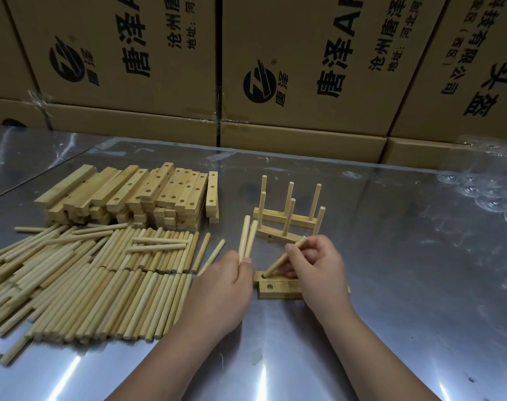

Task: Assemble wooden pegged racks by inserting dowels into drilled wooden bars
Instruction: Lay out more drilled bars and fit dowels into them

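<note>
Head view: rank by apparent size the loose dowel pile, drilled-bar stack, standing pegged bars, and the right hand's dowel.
1. loose dowel pile, though it lies nearer the camera than the stack
2. drilled-bar stack
3. standing pegged bars
4. dowel pinched in the right hand

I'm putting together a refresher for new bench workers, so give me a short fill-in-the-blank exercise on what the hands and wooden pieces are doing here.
1. The left hand grips ___ spare dowels.
2. The right hand steers one tilted dowel into the hole at the ___ end of a bar.
3. Each finished rack behind carries ___ upright pegs.

Missing words: two; left; three
</note>
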